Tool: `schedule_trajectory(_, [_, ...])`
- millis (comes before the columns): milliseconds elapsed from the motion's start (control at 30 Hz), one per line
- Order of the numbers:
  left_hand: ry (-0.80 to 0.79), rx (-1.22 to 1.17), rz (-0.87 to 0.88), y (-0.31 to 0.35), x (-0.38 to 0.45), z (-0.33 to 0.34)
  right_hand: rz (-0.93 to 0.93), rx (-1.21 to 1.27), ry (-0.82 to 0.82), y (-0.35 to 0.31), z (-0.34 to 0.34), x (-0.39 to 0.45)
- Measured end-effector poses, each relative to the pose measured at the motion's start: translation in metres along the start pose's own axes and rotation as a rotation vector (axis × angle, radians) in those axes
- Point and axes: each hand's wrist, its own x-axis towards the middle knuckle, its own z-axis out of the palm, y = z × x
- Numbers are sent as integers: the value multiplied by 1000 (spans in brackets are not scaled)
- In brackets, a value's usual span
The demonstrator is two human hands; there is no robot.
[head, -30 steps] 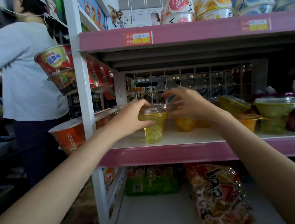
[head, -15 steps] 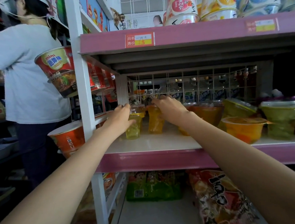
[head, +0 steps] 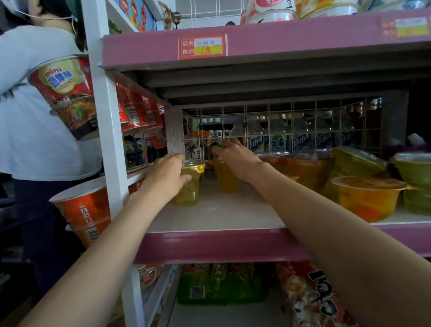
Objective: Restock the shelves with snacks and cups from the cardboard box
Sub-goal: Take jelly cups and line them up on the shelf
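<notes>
Deep on the pink-edged white shelf (head: 213,215), seen from the head camera, the left hand (head: 165,176) curls its fingers round a clear plastic cup of yellow-green jelly (head: 189,188) with a domed lid, standing upright at the shelf's back left corner. Just beside it the right hand (head: 237,159) grips the top of an orange jelly cup (head: 226,179), also upright on the shelf board. Further right stand wider tubs of orange fruit jelly (head: 366,198) and green-lidded tubs (head: 427,180). Another person in a white T-shirt (head: 33,126) stands at the left.
</notes>
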Motion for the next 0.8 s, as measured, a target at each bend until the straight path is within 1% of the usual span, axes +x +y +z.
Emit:
schedule_trajectory(133, [-17, 23, 13, 1, -8, -11, 38, 95, 38, 2, 0, 2])
schedule_trajectory(267, [-33, 56, 12, -1, -18, -19, 20, 2, 31, 6, -8, -6])
schedule_trajectory(333, [-27, 93, 3, -3, -22, -21, 16, -36, 0, 7, -13, -9])
schedule_trajectory(400, [-12, 158, 4, -3, -24, -20, -6, -19, -13, 2, -20, -9])
schedule_trajectory(433, [-1, 193, 6, -2, -26, -18, -24, 60, 6, -2, -22, -9])
schedule_trajectory(533, [55, 273, 47, -1, -29, -8, -73, 411, 30, -22, -27, -11])
schedule_trajectory(633, [183, 424, 127, -6, -34, 0, -114, 547, -74, -36, -19, -16])
schedule_trajectory(700, [262, 530, 162, -9, -35, -2, -110, 562, -180, -39, -14, -20])
schedule_trajectory(800, [256, 574, 176, -7, -35, -7, -73, 550, -286, -38, -12, -19])
